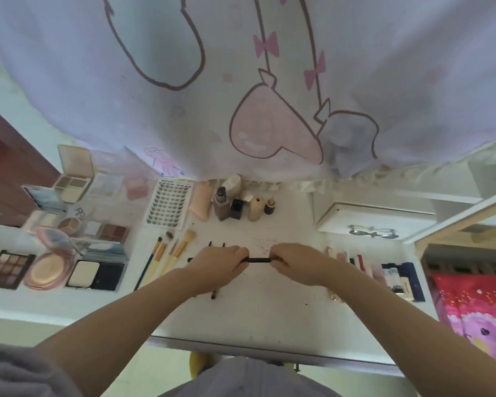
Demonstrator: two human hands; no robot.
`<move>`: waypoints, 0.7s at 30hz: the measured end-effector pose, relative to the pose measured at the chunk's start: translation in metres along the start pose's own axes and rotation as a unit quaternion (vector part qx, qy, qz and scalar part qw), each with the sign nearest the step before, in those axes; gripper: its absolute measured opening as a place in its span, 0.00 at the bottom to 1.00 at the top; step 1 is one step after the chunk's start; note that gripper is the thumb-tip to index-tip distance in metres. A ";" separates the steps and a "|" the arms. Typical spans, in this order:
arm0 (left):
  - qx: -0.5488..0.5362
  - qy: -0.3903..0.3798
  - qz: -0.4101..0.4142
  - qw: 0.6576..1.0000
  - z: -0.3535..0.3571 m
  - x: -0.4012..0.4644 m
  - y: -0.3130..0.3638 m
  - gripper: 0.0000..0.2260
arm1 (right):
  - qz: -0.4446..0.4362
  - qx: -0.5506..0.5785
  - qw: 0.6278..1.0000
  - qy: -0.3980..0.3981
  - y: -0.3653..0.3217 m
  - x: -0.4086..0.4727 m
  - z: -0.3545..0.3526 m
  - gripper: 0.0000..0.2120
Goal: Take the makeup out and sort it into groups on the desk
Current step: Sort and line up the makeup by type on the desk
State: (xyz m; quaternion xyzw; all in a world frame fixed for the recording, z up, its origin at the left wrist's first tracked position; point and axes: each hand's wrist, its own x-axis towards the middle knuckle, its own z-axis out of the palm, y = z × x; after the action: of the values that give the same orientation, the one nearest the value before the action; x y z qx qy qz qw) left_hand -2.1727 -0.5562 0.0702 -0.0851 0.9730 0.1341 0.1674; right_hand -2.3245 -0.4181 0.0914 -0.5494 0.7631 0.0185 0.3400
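A slim black makeup pencil [259, 260] is held level just above the middle of the surface [269, 305], gripped at one end by the left hand [218, 263] and at the other by the right hand [297, 263]; the fingers of both are curled tightly round its ends, so that only the short middle stretch is seen. A grip of this kind suggests that a cap is being pulled off or pushed on, or the item checked before it is placed, though which cannot be told. Under and just behind the left hand a few more dark pencils [216, 293] are laid, so this is probably the group it is meant for. Further out, like has been set with like: brushes [169, 253] fanned to the left, bottles [242, 207] stood upright at the back, a lash card [168, 203] beside them, palettes and compacts [55, 265] spread at far left, and lip tubes [384, 272] lined up to the right.
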 end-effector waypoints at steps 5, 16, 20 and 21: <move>0.036 0.017 0.031 0.999 -0.003 -0.011 -0.008 0.13 | -0.021 -0.055 0.997 0.043 -0.027 -0.005 0.013 0.13; 0.003 0.027 0.026 0.999 0.004 -0.022 -0.019 0.13 | -0.002 -0.019 0.998 0.066 -0.030 -0.007 0.014 0.14; -0.195 0.024 -0.104 0.975 0.022 -0.015 -0.021 0.11 | 0.120 0.098 0.986 0.053 0.002 -0.008 0.015 0.11; -0.252 0.026 -0.139 0.957 0.025 -0.010 -0.018 0.11 | 0.140 0.096 0.984 0.047 0.008 -0.006 0.017 0.11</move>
State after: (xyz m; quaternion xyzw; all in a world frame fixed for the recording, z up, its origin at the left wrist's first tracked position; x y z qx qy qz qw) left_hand -2.1517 -0.5643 0.0467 -0.2620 0.8902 0.3485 0.1320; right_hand -2.3220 -0.4031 0.0792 -0.4018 0.8460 -0.0337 0.3490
